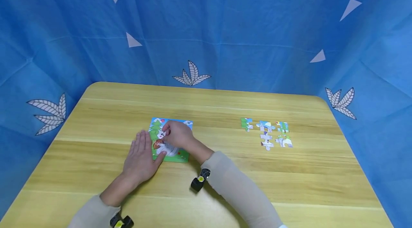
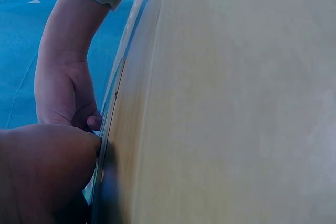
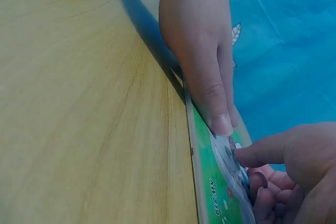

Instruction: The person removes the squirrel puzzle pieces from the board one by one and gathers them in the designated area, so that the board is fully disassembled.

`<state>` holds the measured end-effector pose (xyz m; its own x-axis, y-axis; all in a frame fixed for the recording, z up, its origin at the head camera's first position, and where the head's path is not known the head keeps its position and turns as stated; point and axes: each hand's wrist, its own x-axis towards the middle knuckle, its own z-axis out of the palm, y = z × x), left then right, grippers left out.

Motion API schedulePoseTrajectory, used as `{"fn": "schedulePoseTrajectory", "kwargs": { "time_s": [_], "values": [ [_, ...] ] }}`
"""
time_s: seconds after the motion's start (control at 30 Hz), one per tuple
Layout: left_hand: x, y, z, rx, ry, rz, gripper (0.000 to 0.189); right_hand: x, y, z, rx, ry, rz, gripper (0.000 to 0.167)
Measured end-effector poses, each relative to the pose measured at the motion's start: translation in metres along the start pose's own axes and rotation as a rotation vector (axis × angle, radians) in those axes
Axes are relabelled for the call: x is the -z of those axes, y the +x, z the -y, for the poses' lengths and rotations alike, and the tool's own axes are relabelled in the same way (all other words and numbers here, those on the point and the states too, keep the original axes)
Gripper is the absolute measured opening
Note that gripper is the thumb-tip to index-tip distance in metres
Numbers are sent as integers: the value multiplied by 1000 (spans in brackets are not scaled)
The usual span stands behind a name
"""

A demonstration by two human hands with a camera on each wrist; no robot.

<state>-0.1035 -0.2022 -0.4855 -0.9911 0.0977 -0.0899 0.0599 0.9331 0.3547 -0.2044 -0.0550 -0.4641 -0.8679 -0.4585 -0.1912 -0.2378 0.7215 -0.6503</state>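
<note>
A colourful jigsaw puzzle board [image 1: 183, 157] with a green border and a cartoon animal picture lies flat on the table. My left hand [image 1: 140, 158] rests along its left side with straight fingers, its thumb pressing the lower part of the picture. Over the middle of the board is my right hand [image 1: 178, 135], fingers curled, pinching a puzzle piece against the picture; the fingers hide most of that piece. In the right wrist view the left thumb [image 3: 221, 124] lies on the board, close to the right hand [image 3: 310, 166].
Several loose puzzle pieces lie to the right on the wooden table [image 1: 225, 185], among them a green-and-blue piece [image 1: 246, 123] and a white-and-green piece [image 1: 284, 141]. A blue curtain [image 1: 206, 13] hangs behind and at both sides of the table.
</note>
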Motion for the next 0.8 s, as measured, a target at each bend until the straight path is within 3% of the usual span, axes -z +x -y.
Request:
{"fn": "schedulePoseTrajectory", "kwargs": {
  "time_s": [0.43,0.8],
  "values": [
    [2,-1,-3,6,-2,8,92,1,4,-6,36,173,-22,14],
    [2,-1,-1,7,-8,2,94,0,3,-9,57,217,-18,10]
  ]
}}
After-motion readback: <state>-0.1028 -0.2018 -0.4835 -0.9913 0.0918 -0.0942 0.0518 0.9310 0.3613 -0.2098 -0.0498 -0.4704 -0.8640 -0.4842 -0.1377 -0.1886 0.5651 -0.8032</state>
